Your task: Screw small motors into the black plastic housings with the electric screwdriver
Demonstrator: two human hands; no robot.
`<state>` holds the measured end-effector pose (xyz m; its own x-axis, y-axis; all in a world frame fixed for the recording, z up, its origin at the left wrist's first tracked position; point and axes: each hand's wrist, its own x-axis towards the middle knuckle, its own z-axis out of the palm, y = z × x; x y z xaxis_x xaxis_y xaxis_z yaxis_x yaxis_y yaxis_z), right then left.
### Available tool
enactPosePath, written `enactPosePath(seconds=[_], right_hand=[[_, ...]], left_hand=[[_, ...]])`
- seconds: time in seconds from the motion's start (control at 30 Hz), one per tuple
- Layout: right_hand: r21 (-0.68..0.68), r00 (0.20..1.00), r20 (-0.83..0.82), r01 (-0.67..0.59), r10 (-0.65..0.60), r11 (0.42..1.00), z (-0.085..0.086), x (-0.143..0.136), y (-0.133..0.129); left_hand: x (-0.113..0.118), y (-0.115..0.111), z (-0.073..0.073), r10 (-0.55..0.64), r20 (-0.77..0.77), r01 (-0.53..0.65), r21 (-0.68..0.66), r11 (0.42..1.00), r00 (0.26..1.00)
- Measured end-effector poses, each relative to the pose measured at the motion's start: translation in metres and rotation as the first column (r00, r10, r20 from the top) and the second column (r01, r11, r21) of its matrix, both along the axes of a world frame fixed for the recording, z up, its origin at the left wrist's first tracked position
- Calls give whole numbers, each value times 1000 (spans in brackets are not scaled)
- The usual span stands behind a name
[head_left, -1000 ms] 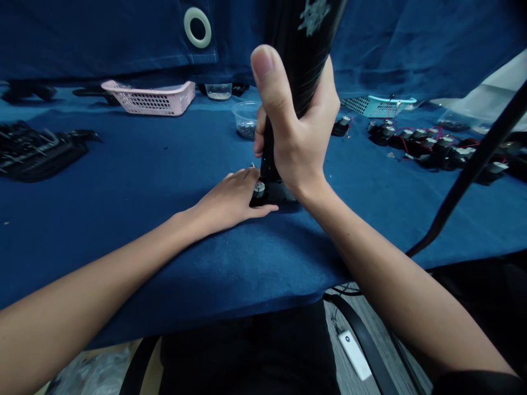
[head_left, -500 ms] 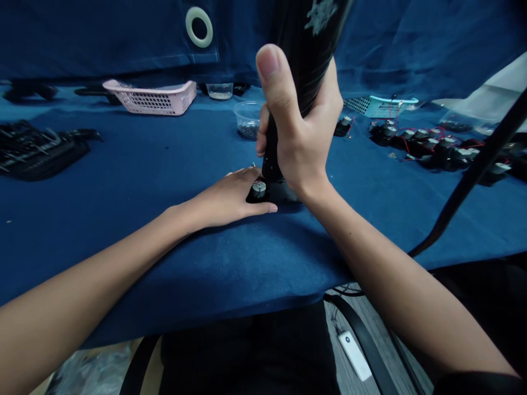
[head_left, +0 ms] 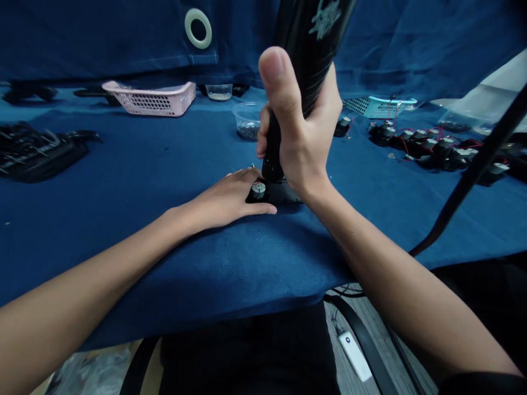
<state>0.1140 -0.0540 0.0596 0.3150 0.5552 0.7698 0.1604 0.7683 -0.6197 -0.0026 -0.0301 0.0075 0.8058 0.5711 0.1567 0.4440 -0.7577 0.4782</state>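
Observation:
My right hand (head_left: 304, 126) is wrapped round a thick black electric screwdriver (head_left: 308, 60), its thumb lying up along the body. The tool leans a little to the right at its top, and its lower end meets a small black housing (head_left: 288, 193) on the blue cloth. I cannot see its tip. Pressed to the table, my left hand (head_left: 236, 197) grips the left end of that housing between thumb and fingers. A round silver motor (head_left: 258, 190) shows between the thumb and forefinger. The housing's far side is hidden by my hands.
Behind my hands stands a clear tub of small dark screws (head_left: 248, 129). A pink basket (head_left: 154, 100) and a teal basket (head_left: 376, 106) are farther back. Several motor units with red wires (head_left: 444, 144) lie right, black parts (head_left: 37, 151) left. A black cable (head_left: 465, 181) crosses the right side.
The upper part of the screwdriver and my right thumb have shifted very slightly to the right. My left hand and the housing stay in place.

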Motion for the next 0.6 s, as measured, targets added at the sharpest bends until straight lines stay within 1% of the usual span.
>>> enactPosePath(seconds=[0.07,0.2,0.4,0.6], right_hand=[[9,999,-5,-35,35,999,-1,2,0],[-12,1000,-10,-23,23,1000,0,3,0],[52,998,-28,-58,60,997,0,3,3],[28,999,-45,-22,24,999,1,1,2]], left_hand=[[-1,1,0,2,-3,-2,-10,1000,1000],[0,0,-1,9,-2,-9,-18,1000,1000],[1,-2,1,16,-3,-16,-20,1000,1000],[2,-1,2,14,1,-14,-29,999,1000]])
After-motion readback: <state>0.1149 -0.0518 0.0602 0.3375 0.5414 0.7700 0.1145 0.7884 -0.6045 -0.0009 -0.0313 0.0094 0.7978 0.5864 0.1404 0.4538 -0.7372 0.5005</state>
